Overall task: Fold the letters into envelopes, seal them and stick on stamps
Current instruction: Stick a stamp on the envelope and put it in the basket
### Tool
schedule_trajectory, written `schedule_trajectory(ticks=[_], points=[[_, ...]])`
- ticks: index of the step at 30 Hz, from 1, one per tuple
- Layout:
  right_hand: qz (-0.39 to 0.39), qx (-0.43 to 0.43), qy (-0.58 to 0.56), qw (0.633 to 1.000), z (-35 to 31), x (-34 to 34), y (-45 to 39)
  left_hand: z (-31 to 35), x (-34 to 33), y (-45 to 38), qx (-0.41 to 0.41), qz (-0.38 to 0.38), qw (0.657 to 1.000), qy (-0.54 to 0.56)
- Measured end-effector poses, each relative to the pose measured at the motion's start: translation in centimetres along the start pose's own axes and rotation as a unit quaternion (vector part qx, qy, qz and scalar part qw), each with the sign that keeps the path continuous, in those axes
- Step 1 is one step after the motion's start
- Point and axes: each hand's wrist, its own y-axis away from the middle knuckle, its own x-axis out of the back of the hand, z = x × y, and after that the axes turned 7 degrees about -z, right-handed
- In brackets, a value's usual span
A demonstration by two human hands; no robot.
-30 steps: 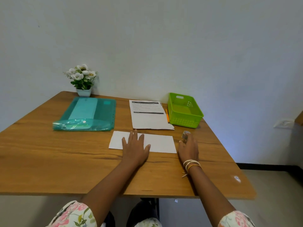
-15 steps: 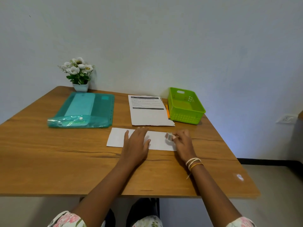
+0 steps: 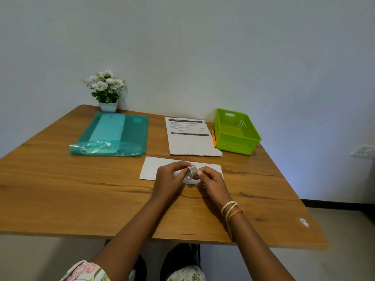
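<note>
Wooden bench [image 3: 81, 199] fills the view under a plain pale wall, person seated at the near edge, floral sleeves at the bottom. Near to far: left hand [image 3: 169, 180] and right hand [image 3: 213, 182] meet over the middle of a white envelope [image 3: 151, 169] lying flat on the bench. Both pinch a small roll of patterned tape or stamps [image 3: 192, 172] between fingertips; the roll is lifted just above the envelope. Left hand grips one side of the roll, right hand grips the other with a fingertip on the outer band, probably hunting the loose end, though the end itself is too small to see. Bangles on the right wrist. Beyond the envelope, a printed letter sheet [image 3: 189, 138] lies flat, with an orange pen [image 3: 213, 137] just beside it and a green basket [image 3: 236, 131] touching or nearly touching the pen. Left of the sheet is a teal plastic folder [image 3: 113, 134], and behind it a small pot of white flowers [image 3: 106, 90] by the wall. Judgement: this is the stamp step, with the stamp not yet on. Risks: nothing pins the envelope down, so pulling the strip could drag or skew it; the piece could tear crookedly or stick to the fingers; placed from mid-envelope it may land off the corner; and the roll could slip and roll off the bench.
</note>
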Motion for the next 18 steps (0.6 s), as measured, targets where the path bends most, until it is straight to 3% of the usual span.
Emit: schedule_trajectory(ticks=[5, 11, 18], points=[[0.020, -0.001, 0.034, 0.999, 0.1, 0.1, 0.2, -0.3, 0.0, -0.1, 0.009, -0.002, 1.000, 0.013], [0.033, -0.046, -0.092, 0.994, -1.5, 0.1, 0.2, -0.7, -0.2, -0.1, 0.001, -0.005, 0.999, 0.031], [0.082, -0.008, -0.091, 0.992, -1.0, -0.2, 0.0, -0.5, -0.1, -0.3, 0.022, 0.021, 0.998, 0.059]])
